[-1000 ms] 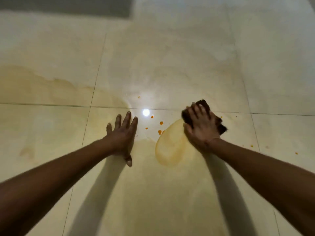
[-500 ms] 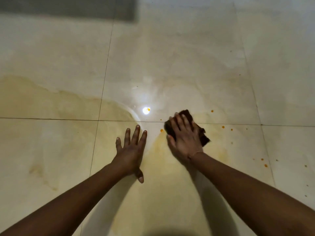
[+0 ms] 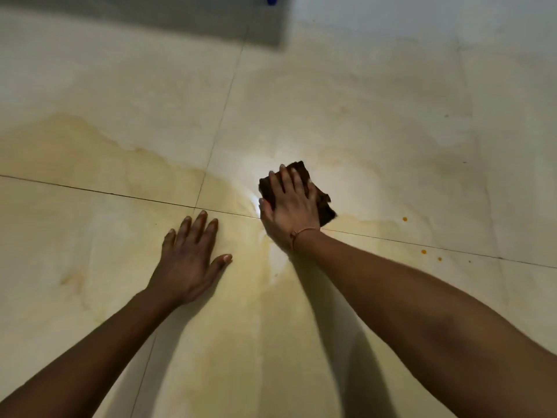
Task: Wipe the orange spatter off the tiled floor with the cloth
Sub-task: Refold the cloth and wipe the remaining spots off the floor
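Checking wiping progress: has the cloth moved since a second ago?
Yes. The cloth, under the right hand, has slid left toward the grout crossing and farther across the grout line, away from the person.

Dark brown cloth point(image 3: 324, 206), cream floor point(image 3: 391, 116) (orange spatter point(image 3: 423, 251))

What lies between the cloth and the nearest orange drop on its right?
Head view: only tile carrying a faint yellowish smear, from cloth to drop.
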The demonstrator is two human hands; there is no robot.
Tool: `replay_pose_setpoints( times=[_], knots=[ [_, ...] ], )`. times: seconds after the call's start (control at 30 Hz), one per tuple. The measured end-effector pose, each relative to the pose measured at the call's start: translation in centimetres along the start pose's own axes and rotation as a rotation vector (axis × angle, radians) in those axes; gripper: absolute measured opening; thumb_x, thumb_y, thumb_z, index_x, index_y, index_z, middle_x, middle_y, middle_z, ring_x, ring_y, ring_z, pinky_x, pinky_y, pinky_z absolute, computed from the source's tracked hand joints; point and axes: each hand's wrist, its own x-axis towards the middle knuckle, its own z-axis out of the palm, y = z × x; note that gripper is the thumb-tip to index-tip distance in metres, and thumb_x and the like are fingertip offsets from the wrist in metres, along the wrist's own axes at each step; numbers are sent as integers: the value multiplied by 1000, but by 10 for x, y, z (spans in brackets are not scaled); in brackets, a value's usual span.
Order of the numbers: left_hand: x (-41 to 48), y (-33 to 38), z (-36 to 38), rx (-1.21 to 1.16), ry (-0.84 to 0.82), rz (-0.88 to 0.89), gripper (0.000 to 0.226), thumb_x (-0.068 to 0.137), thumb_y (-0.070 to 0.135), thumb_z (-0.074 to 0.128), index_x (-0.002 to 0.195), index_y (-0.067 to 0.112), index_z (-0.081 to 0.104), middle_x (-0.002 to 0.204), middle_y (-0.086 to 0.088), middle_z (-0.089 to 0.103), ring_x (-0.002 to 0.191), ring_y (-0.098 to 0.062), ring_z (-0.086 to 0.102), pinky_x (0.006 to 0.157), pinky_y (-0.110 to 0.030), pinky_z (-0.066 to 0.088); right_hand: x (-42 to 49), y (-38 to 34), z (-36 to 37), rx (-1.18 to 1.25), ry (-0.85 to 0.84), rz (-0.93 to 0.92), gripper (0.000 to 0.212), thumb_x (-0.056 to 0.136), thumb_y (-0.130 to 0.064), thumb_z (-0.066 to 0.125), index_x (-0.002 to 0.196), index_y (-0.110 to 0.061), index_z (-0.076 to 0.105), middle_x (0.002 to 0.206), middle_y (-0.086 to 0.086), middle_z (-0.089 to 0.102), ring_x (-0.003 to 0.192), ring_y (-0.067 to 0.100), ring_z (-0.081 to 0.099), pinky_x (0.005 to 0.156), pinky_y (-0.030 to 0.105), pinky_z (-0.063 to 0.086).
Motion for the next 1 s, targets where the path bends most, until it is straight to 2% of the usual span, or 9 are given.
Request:
replay_pose_setpoints(
  times=[0.2,0.33,0.4,0.53,0.6,0.7,0.77,0.9,1.0],
  knots=[
    [0,-10,12,-31,32,5,73,92,60,12,154,22,9,163,-3,-2,149,-29,-2,116,-51,4,-158,29,-1,-5,-202,-351,67,95,-51,33,156,-31,11,164,-4,-1,150,15,-7,117,53,11],
    [1,-10,19,0,79,-9,69,94,55,19,154,21,16,162,-5,7,149,-30,6,115,-52,9,-27,1,-1,0,-96,-68,64,97,-49,28,155,-27,13,164,1,6,150,17,-3,120,48,2],
    [2,-9,22,18,93,-9,67,95,54,21,153,21,17,162,-5,9,148,-30,7,115,-51,9,-4,-20,4,-9,-56,3,64,96,-48,30,154,-25,14,164,3,8,150,20,0,120,48,3],
    [0,-9,18,12,81,-3,68,95,55,20,153,20,17,162,-5,8,148,-30,7,114,-51,8,-146,-13,10,19,-224,-346,67,95,-48,37,155,-28,15,164,0,6,150,18,-4,119,54,10],
    [-1,-9,16,1,66,-5,68,95,55,20,154,21,15,163,-5,5,149,-29,4,115,-51,7,-146,11,10,12,-242,-412,67,94,-49,36,155,-29,19,164,-1,9,150,16,-3,117,55,15],
    [-1,-10,20,-8,90,-2,67,95,54,22,153,20,17,163,-5,8,149,-29,6,115,-51,8,-53,14,3,-31,-97,-107,66,92,-48,29,153,-26,21,163,1,13,150,17,2,118,51,11],
    [0,-7,22,10,94,-4,68,94,54,24,152,19,21,162,-6,12,148,-30,9,115,-52,10,-34,12,0,-28,-43,45,65,92,-48,27,153,-25,19,164,2,11,150,18,2,119,46,5],
    [6,14,6,-4,104,-69,73,87,55,29,144,10,35,157,-15,24,144,-37,17,113,-57,17,-129,43,-7,5,-101,-76,67,94,-48,32,156,-29,13,164,-4,1,150,13,-6,120,49,5],
    [22,59,-10,-19,159,76,74,87,56,31,144,9,35,157,-15,23,145,-36,15,114,-56,15,-101,89,-16,-36,-62,33,66,93,-47,29,155,-28,15,164,-3,4,150,14,-4,120,48,5]
  ],
)
